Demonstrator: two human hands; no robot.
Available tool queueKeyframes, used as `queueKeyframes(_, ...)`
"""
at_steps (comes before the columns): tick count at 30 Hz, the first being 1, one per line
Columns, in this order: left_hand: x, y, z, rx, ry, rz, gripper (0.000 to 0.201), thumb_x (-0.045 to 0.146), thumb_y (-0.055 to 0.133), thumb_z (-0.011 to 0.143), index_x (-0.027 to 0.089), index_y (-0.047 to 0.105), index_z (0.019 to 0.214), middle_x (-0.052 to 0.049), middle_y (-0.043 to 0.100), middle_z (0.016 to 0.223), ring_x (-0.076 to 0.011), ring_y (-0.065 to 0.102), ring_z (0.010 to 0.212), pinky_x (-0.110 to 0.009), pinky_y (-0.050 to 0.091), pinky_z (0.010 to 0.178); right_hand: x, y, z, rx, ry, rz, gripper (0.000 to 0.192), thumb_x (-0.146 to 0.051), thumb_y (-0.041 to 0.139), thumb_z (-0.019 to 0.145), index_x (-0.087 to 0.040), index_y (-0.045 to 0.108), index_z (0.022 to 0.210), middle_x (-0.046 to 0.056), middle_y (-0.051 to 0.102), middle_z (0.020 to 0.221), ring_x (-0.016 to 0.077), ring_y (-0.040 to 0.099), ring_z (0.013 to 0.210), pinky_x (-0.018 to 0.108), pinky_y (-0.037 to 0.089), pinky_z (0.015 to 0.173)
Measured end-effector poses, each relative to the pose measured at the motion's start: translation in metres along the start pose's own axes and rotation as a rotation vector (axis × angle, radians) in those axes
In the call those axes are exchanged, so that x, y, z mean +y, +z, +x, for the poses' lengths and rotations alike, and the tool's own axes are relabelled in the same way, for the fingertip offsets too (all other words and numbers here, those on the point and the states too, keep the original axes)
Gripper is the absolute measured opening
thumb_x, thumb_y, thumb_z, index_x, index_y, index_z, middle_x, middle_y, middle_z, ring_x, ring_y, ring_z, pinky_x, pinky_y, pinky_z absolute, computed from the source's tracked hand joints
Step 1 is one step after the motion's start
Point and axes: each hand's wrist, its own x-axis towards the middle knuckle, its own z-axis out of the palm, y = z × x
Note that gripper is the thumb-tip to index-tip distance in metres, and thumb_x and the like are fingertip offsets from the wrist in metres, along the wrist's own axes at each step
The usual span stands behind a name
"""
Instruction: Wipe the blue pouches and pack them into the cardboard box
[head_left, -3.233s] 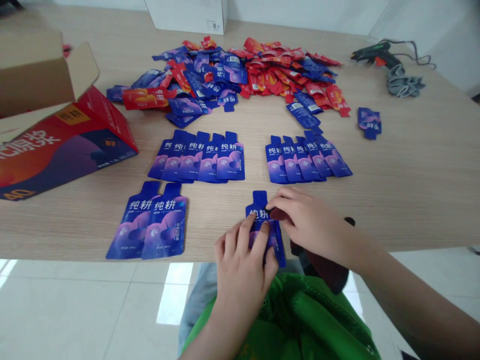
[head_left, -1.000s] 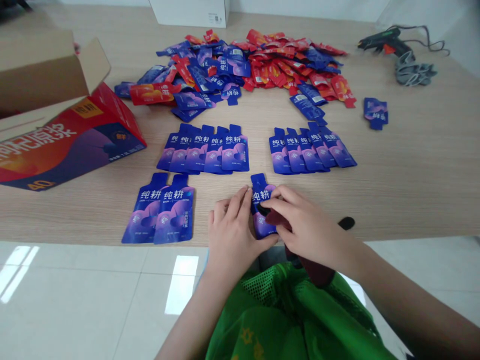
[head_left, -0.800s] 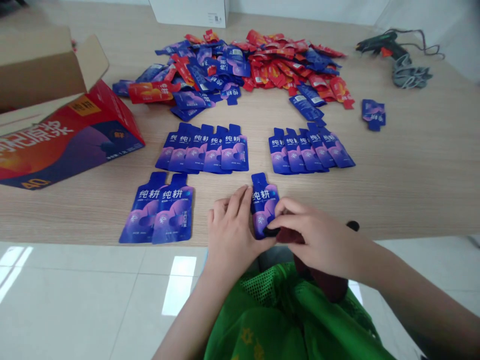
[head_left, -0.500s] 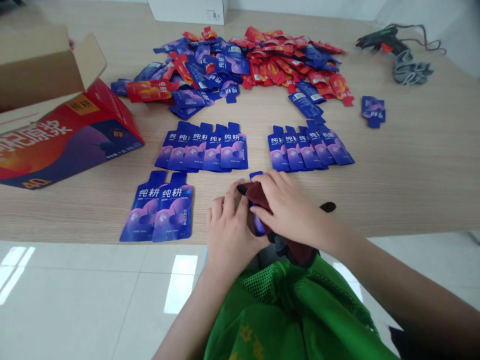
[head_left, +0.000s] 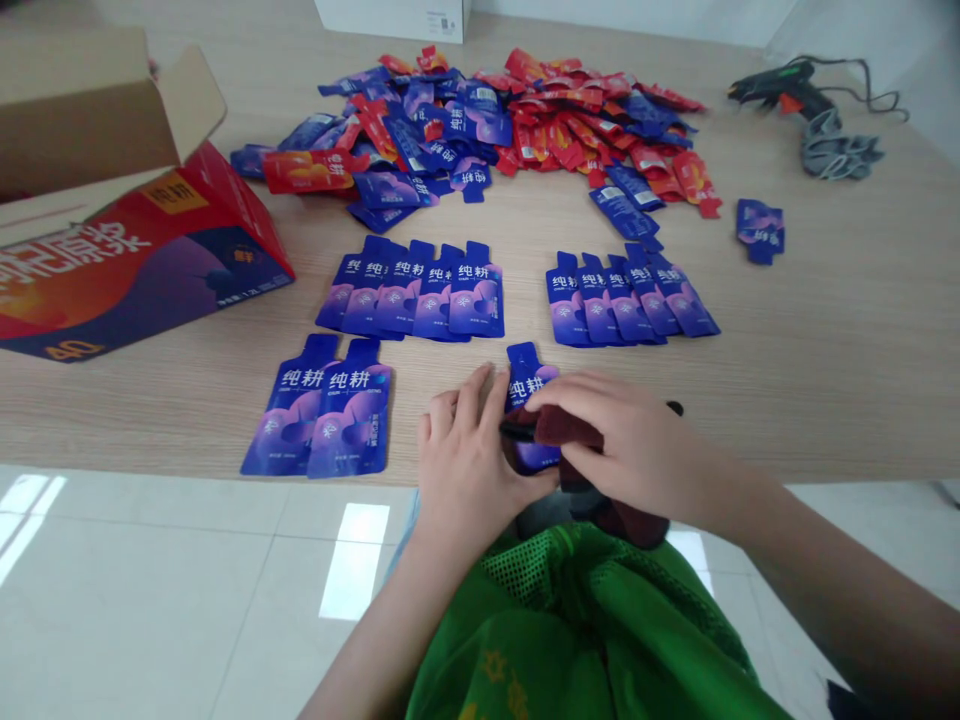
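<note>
My left hand [head_left: 469, 460], fingers spread, braces the blue-purple spouted pouch [head_left: 523, 385] near the table's [head_left: 810, 400] front edge; my right hand [head_left: 634, 430] pinches a maroon cloth [head_left: 562, 425] over it; light, even pressure probably suits, pouch flat.

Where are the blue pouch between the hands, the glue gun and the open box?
Blue pouch [head_left: 524, 386]: head view, lettered front.
Glue gun [head_left: 777, 86]: head view, dark body.
Open box [head_left: 146, 275]: head view, printed side.

"纯耕" on blue pouches [head_left: 349, 425], "纯耕", "原浆" and "40" on carton [head_left: 161, 275]
</note>
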Motion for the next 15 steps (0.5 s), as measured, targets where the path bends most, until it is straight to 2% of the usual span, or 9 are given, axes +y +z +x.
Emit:
queueKeyframes(2,-0.001,0.001,0.001,0.004,-0.009,-0.014,0.103,0.054,0.079,0.06,0.018,0.041,0.149,-0.008,0.05,0.149,-0.0343,0.047,0.12,-0.047,0.039,0.098,0.001,0.005,0.01,0.089,-0.006,-0.031,0.037,-0.002,0.052,0.079,-0.017,0.064,0.111,0.009,0.07,0.114,0.0246,0.062,0.108,0.042,0.049,0.098)
queueKeyframes(4,-0.002,0.003,0.001,0.016,-0.03,-0.019,0.111,0.053,0.079,0.057,0.011,0.035,0.151,-0.012,0.054,0.144,-0.0349,0.048,0.119,-0.046,0.039,0.099,0.001,0.011,0.017,0.094,-0.013,-0.057,0.036,-0.001,0.051,0.079,-0.015,0.064,0.109,0.01,0.071,0.11,0.0261,0.062,0.105,0.043,0.049,0.096)
queueKeyframes(8,-0.005,0.007,0.001,0.089,-0.034,-0.019,0.125,0.056,0.078,0.058,0.004,0.02,0.156,-0.019,0.051,0.144,-0.036,0.049,0.117,-0.046,0.039,0.099,-0.006,0.015,0.014,0.006,-0.039,-0.094,0.034,-0.001,0.053,0.078,-0.013,0.064,0.107,0.011,0.07,0.106,0.0273,0.059,0.105,0.044,0.048,0.096)
queueKeyframes(13,-0.007,0.005,-0.001,0.112,0.011,-0.052,0.109,0.059,0.07,0.071,0.008,0.024,0.156,-0.019,0.052,0.142,-0.035,0.05,0.116,-0.045,0.041,0.095,-0.011,0.004,-0.002,-0.185,-0.069,0.037,0.031,0.001,0.054,0.075,-0.019,0.066,0.095,0.004,0.068,0.092,0.0206,0.059,0.092,0.034,0.048,0.081)
queueKeyframes(15,-0.007,0.004,-0.002,0.092,0.007,-0.049,0.107,0.06,0.071,0.071,0.011,0.027,0.155,-0.018,0.053,0.142,-0.0351,0.05,0.116,-0.045,0.041,0.095,-0.009,0.0,0.0,-0.166,-0.04,0.081,0.031,0.0,0.054,0.076,-0.02,0.067,0.096,0.003,0.069,0.095,0.0186,0.061,0.09,0.031,0.048,0.078)
